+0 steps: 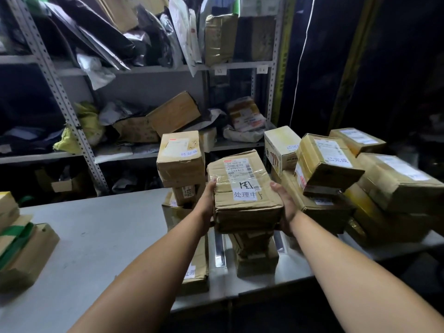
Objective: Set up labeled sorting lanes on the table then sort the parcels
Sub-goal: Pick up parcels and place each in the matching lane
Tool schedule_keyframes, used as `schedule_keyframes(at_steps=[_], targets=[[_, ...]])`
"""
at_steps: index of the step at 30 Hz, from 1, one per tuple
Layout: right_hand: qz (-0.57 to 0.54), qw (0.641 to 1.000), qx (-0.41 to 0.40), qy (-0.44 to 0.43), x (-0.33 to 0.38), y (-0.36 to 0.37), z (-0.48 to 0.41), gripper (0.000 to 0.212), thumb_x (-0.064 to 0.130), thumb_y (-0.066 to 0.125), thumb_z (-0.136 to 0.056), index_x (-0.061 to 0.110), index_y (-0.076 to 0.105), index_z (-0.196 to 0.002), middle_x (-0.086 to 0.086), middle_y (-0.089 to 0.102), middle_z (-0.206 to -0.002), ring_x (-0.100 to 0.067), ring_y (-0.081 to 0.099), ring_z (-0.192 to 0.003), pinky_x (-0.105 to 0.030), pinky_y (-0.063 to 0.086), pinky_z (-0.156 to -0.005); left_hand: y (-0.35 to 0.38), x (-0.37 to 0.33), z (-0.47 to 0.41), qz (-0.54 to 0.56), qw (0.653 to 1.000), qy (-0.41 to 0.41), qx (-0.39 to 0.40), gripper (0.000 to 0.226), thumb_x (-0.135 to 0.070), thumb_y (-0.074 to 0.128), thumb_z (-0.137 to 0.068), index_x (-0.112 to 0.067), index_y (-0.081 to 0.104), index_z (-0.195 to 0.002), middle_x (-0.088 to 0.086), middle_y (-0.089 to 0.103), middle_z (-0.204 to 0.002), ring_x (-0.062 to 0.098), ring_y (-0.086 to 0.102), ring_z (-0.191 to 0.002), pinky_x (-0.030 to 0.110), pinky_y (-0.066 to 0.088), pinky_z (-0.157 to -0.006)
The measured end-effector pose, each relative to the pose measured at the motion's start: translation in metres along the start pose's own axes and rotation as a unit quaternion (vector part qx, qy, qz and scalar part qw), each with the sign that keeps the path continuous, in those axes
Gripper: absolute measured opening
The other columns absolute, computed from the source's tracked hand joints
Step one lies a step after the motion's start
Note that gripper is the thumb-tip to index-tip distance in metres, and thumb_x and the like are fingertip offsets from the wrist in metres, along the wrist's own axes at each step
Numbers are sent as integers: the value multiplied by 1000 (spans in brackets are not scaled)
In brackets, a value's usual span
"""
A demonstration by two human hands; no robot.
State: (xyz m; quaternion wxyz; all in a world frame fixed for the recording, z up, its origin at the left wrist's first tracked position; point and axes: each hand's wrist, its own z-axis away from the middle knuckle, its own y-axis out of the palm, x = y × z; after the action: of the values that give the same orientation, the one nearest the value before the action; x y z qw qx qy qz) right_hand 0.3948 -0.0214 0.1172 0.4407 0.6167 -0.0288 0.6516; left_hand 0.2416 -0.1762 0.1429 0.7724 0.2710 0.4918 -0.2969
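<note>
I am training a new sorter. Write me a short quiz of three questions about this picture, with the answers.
1. True or false: the left hand alone holds the parcel labelled 处理中.
2. The box labelled 已完成 sits: A) left of the held parcel; B) right of it; C) on the floor.
3. Fill in: the stack under the held parcel stands on a grey ____.
Key: 1 false, the right hand grips it too; 2 B; 3 table.
</note>
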Motion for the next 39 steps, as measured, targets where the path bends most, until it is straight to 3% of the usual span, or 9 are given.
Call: schedule_keyframes(at_steps=[2,9,14,19,23,25,28,31,39], targets=[[35,999,-29,8,-2,-5,-3,55,48,49,-96,11,60,-134,-22,68,-130,-41,63,-122,-52,45,-109,6,4,-4,0,1000,-9,-3,52,-67,41,-94,-26,68,-109,3,75,-102,20,69,-98,37,50,-82],[199,971,-119,57,-13,-15,2,58,68,51,-87,22,76,-113,-8,78,-110,-31,67,-113,-47,43,-110,-2,4,-4,-65,992,55,-97,44,-45,55,-89,-20,64,-123,5,64,-124,27,57,-116,43,44,-89],[192,972,-132,43,-5,-12,12,43,54,50,-100,20,73,-110,-9,76,-109,-26,67,-104,-39,49,-98,12,2,1,-71,982,130,-115,16,-16,60,-94,-15,66,-109,6,67,-111,17,62,-99,29,49,-78],[198,969,-147,27,1,-12,22,29,43,60,-100,16,70,-99,-4,73,-92,-20,67,-89,-35,51,-86,23,3,9,-78,975,162,-131,15,-11,60,-94,-16,66,-106,4,67,-109,17,62,-101,29,50,-81],[217,966,-142,13,-1,-11,23,37,43,64,-97,12,68,-117,-5,74,-101,-22,67,-96,-44,51,-103,23,3,14,-92,971,174,-136,19,-11,59,-93,-14,67,-110,5,68,-107,20,64,-100,36,55,-84],[225,964,-139,9,-1,-11,23,43,44,63,-97,11,66,-125,-4,73,-104,-22,67,-98,-40,52,-96,23,2,16,-90,971,173,-137,18,-11,59,-92,-15,68,-107,7,69,-107,23,65,-100,41,57,-89],[242,957,-159,-16,0,-11,23,57,44,67,-94,7,59,-138,-8,71,-117,-25,67,-106,-37,53,-87,23,-1,21,-82,970,181,-139,17,-8,58,-92,-12,68,-105,9,69,-104,23,65,-96,35,56,-79],[329,922,-196,-50,3,-8,23,73,45,70,-92,11,44,-151,-11,57,-143,-30,56,-126,-43,49,-103,24,-1,23,-96,967,196,-129,15,-7,58,-93,-11,68,-103,7,68,-102,18,63,-93,27,49,-71],[449,858,-218,-125,18,15,35,65,41,69,-92,14,49,-147,-7,57,-142,-25,56,-126,-31,43,-93,32,-3,30,-74,970,205,-112,15,-4,58,-93,-12,67,-102,5,66,-100,14,61,-88,21,44,-64]])
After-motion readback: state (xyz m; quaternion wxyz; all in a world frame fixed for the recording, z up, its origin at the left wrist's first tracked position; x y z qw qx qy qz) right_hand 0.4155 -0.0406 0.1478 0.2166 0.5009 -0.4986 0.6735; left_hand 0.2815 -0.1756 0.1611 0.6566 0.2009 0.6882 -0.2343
